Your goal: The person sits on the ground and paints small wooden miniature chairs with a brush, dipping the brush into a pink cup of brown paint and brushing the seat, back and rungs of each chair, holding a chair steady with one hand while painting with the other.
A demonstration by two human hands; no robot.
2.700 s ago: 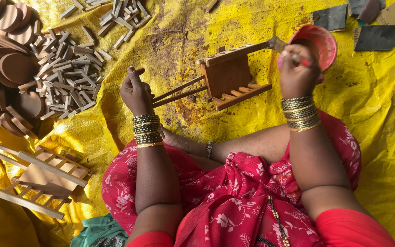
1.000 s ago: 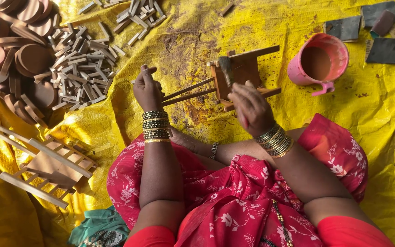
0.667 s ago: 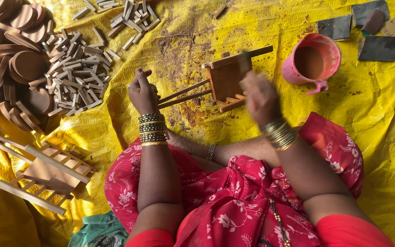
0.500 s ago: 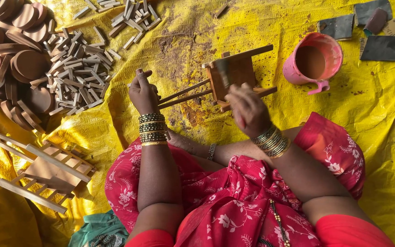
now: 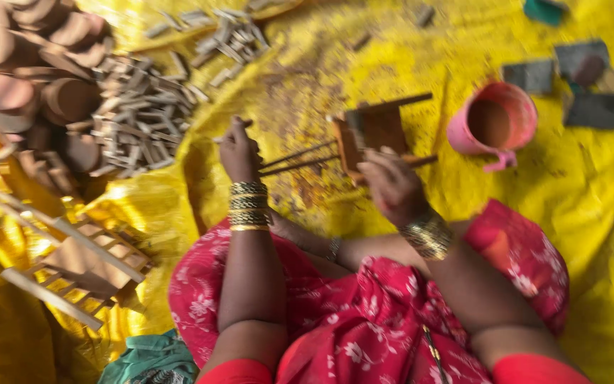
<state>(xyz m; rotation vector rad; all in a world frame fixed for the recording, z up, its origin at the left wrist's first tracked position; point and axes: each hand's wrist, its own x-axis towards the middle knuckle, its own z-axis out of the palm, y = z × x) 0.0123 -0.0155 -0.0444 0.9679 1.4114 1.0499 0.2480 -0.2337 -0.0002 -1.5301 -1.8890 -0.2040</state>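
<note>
Spread underneath: one yellow sheet (image 5: 591, 213). At left, one finished wooden rack (image 5: 72, 263), a heap of round brown discs (image 5: 44, 92) too blurred to count, and a pile of small sticks (image 5: 143, 121), likewise uncounted. Centre: one part-built wooden frame (image 5: 374, 131) with two long rods (image 5: 296, 160). Beside it, one pink mug (image 5: 495, 124). Left hand (image 5: 239, 149) clenched on the rod ends; right hand (image 5: 392, 185) touching the frame, fingers' grip unclear through blur.
</note>
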